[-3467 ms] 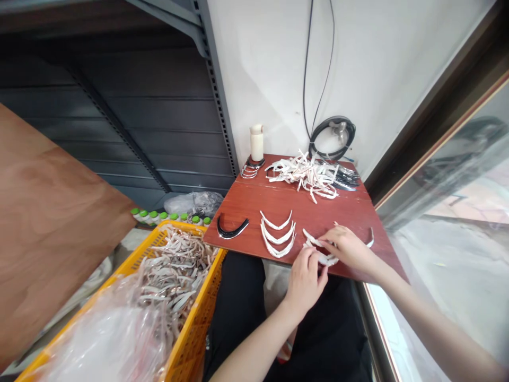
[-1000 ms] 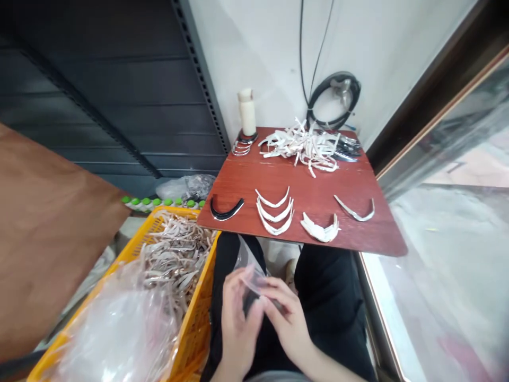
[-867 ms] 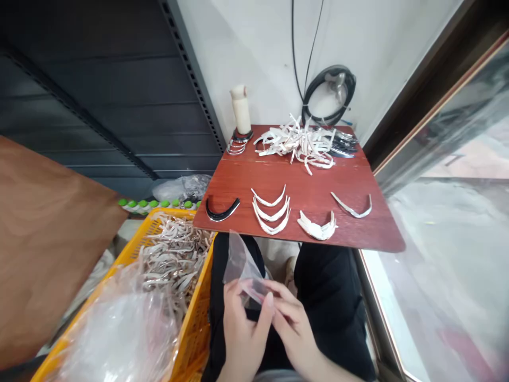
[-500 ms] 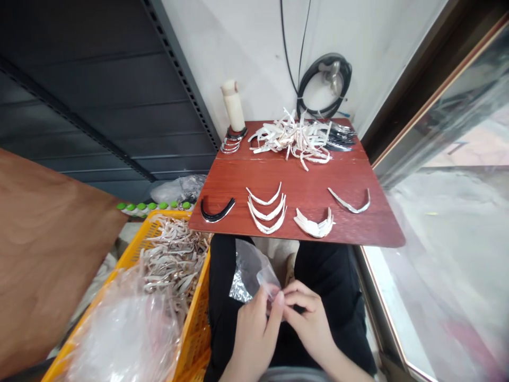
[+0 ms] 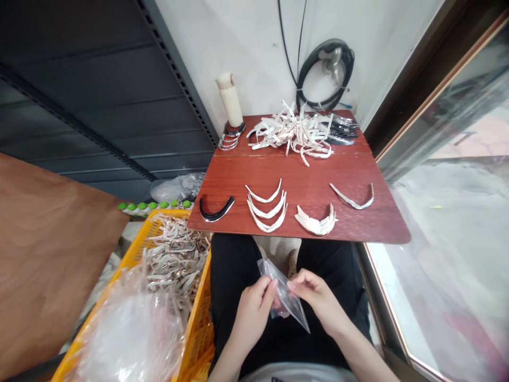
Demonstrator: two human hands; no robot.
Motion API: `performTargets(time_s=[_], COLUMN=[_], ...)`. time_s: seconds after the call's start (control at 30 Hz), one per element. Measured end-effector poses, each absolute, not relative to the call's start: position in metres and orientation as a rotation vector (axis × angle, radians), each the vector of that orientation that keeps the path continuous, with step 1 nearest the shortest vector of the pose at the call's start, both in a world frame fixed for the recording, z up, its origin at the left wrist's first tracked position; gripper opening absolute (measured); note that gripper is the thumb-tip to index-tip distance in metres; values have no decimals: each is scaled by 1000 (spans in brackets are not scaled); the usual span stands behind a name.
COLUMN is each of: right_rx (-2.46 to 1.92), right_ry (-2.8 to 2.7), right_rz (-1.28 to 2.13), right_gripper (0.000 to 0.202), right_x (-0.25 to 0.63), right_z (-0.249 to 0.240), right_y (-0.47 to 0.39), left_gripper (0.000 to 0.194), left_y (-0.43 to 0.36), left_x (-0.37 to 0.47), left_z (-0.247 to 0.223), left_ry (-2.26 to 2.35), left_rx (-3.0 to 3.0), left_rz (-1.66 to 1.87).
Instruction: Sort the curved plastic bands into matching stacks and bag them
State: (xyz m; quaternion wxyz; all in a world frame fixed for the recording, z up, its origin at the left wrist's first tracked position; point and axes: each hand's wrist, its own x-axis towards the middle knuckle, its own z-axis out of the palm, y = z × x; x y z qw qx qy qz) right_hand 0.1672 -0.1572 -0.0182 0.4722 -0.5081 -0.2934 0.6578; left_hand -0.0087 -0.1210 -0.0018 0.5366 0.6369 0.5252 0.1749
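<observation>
Above my lap I hold a clear plastic bag (image 5: pixel 289 302) between both hands. My left hand (image 5: pixel 254 305) is closed on its left side, thumb against the fingers. My right hand (image 5: pixel 316 297) pinches the bag's right edge. Whether anything lies inside the bag I cannot make out. Beyond my hands, on the red-brown board (image 5: pixel 302 172), lie curved strips: a black one (image 5: pixel 217 209) at left, a column of white ones (image 5: pixel 267 212), a white bundle (image 5: pixel 318 220) and a single silvery strip (image 5: pixel 353 200) at right.
A yellow crate (image 5: pixel 199 302) on my left holds many white strips (image 5: pixel 177 249) and a stack of clear bags (image 5: pixel 127 329). At the board's back are a tangled strip pile (image 5: pixel 294 132), dark strips (image 5: pixel 344 130) and a cream bottle (image 5: pixel 230 101). Coiled cable (image 5: pixel 350 69) hangs behind.
The bag has swung from the upper left of my hands to hang between them, pointing down and right. My right hand has shifted slightly right, away from the left.
</observation>
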Motion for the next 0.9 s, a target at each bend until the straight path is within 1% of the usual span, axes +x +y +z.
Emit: performTargets(time_s=[0.1,0.17,0.27,0.3,0.4,0.5,0.53,0.67,0.73,0.9], right_rx=[-1383,-1460,-1469,-1449,-1398,-1389,-1399,-1447,-1461,-1475], right_ry=[-823,-957,-1104,-1131,-1195,-1202,-1182,-1126,-1104,-1167], right_rz=[1425,1300,1240,1248,1227,1128,1099,1030,1010,997], right_gripper=[30,27,17,14,8,16,19,24,27,30], right_x=[165,162,156,154,149,149,150,151,150,149], right_z=[-22,-24,-24,-24,-27,-33,-35,-47,-51,-51], right_y=[-156,-155,-155,-155,-154,-152,-151,-150,-150,-148], left_gripper=[31,22,11,13,29,38,38,25,20,16], left_y=[-118,-117,-119,-120,-126,-131,-132,-135,-137,-133], left_x=[-11,-11,-5,-3,4,7,7,8,11,13], left_z=[-5,-6,-9,-10,-13,-15,-14,-12,-12,-23], left_ry=[1327,1413,1506,1518,1497,1437,1421,1438,1488,1582], left_rx=[1565,1617,1639,1638,1711,1901,1972,2152,2165,2124], left_rz=[428,456,555,586,600,517,452,145,149,357])
